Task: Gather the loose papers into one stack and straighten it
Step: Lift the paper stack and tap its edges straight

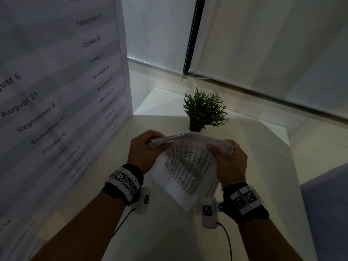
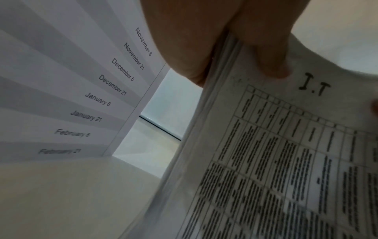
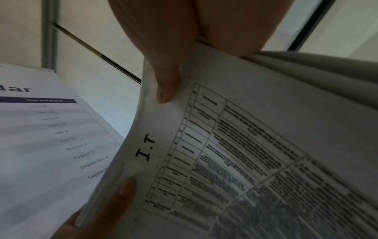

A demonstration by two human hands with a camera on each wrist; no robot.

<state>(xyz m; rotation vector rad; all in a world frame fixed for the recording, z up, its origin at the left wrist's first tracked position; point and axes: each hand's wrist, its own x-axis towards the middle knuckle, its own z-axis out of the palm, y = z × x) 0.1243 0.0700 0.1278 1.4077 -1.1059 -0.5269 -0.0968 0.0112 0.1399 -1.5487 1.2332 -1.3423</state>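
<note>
Head view: The stack of papers [image 1: 188,162] is held upright above the white table [image 1: 263,166], between both hands. Its top edge runs left to right; its long axis runs from that top edge down and toward the person. The printed face, a table of text, faces the person. The top edge bows away toward the potted plant [image 1: 205,110], which stands just behind the stack on the table. The left hand [image 1: 143,149] grips the upper left corner with curled fingers. The right hand [image 1: 229,162] grips the upper right corner, fingers wrapped over the top edge, with a ring visible on one finger. A large calendar sheet [image 1: 56,91] printed with dates stands upright at the left, near the left hand. Closed blinds [image 1: 263,44] fill the background.

Left wrist view: The thumb [image 2: 266,53] presses on the printed face near the handwritten mark "I.T", with the other fingers [image 2: 184,48] behind the sheet edges, pinching the stack of papers [image 2: 266,161]. The sheet edges are unevenly aligned. The calendar sheet [image 2: 71,80] stands to the side, apart from the stack.

Right wrist view: The thumb [image 3: 165,67] lies on the printed face; the remaining fingers [image 3: 235,29] close behind the stack of papers [image 3: 245,145]. The left hand's thumb tip [image 3: 124,189] is visible on the opposite edge. The rear sheets curl away at the upper right.
</note>
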